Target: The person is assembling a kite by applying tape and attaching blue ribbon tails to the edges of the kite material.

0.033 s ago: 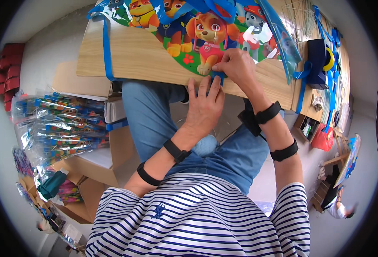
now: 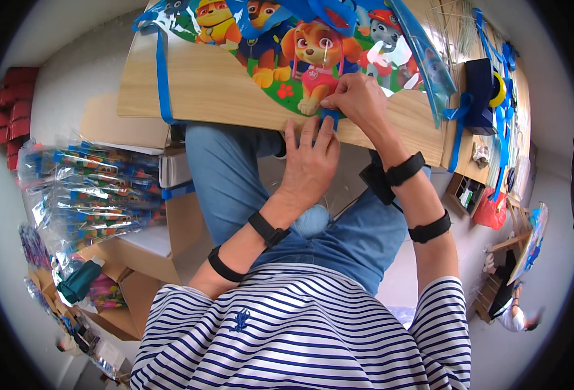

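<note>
A printed plastic sheet with cartoon puppies, which looks like a kite, lies on the wooden table in front of me. My right hand is closed at its lower tip, thumb and forefinger pinched there. Just under the pinch a short piece of blue ribbon shows at the table's edge. My left hand is beside it, back up and fingers spread, the fingertips close to the ribbon at the table edge. What lies under those fingertips is hidden. More wide blue ribbon crosses the sheet's upper part.
Blue ribbon hangs over the table's left end. A dark blue box with a yellow tape roll stands at the right. Clear-wrapped printed packs lie over a cardboard box at left. A red bag sits low right.
</note>
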A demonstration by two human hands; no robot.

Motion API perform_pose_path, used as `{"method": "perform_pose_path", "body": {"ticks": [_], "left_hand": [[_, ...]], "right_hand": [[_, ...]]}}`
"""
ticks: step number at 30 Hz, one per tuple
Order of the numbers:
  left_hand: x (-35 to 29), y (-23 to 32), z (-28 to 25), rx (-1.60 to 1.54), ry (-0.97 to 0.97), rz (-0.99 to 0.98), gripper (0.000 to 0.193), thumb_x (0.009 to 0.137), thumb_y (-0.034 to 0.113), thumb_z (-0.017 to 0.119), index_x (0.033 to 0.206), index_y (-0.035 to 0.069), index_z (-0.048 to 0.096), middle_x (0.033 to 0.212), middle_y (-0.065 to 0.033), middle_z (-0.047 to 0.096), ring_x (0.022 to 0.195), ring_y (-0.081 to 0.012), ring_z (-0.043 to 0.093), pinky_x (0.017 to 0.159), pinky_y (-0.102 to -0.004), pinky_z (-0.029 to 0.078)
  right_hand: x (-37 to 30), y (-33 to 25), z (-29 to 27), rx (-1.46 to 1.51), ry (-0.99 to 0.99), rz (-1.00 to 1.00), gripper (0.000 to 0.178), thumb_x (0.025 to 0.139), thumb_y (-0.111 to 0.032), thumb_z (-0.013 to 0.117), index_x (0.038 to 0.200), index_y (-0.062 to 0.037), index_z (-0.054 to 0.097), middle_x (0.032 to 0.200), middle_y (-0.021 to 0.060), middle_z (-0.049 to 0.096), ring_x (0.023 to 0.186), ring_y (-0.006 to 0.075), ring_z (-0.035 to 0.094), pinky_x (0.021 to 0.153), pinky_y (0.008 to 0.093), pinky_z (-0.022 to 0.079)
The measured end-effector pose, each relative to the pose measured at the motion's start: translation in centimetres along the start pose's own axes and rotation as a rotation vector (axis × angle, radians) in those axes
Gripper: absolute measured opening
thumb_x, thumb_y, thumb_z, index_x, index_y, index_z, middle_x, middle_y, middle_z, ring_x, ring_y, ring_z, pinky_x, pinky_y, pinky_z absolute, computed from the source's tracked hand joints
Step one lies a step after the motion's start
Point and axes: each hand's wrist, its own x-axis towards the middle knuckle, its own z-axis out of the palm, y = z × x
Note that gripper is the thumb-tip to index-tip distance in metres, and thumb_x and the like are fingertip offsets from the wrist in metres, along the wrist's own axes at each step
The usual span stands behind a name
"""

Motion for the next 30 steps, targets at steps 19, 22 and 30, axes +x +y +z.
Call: {"method": "perform_pose_path", "body": {"ticks": [19, 22, 30], "left_hand": [[0.1, 0.5, -1.4, 0.015, -0.131, 0.052, 0.056, 0.068, 0.012, 0.077, 0.118, -0.002, 0.058, 0.139, -0.0131, 0.048, 0.130, -0.0327, 0.040, 0.110, -0.0540, 0.025], [0.2, 0.7, -1.5, 0.017, -0.162, 0.051, 0.055, 0.069, 0.011, 0.077, 0.118, -0.003, 0.058, 0.139, -0.0139, 0.048, 0.130, -0.0335, 0.040, 0.111, -0.0536, 0.025], [0.5, 1.0, -1.5, 0.037, -0.182, 0.064, 0.057, 0.068, 0.011, 0.078, 0.119, -0.005, 0.057, 0.138, -0.0152, 0.048, 0.129, -0.0344, 0.041, 0.110, -0.0513, 0.027]], "right_hand": [[-6.9, 26.4, -18.4, 1.117, 0.765, 0.465, 0.041, 0.085, -0.030, 0.072, 0.107, 0.0000, 0.057, 0.086, 0.0065, 0.056, 0.063, 0.0183, 0.066, 0.065, 0.0332, 0.058], [-6.8, 26.2, -19.6, 1.006, 0.637, 0.473, 0.032, 0.082, -0.025, 0.071, 0.099, -0.0001, 0.059, 0.083, 0.0053, 0.055, 0.065, 0.0197, 0.067, 0.069, 0.0351, 0.058], [-6.5, 28.6, -19.7, 1.011, 0.586, 0.397, 0.018, 0.083, -0.015, 0.068, 0.088, 0.0002, 0.062, 0.078, 0.0066, 0.059, 0.070, 0.0229, 0.070, 0.069, 0.0372, 0.058]]}}
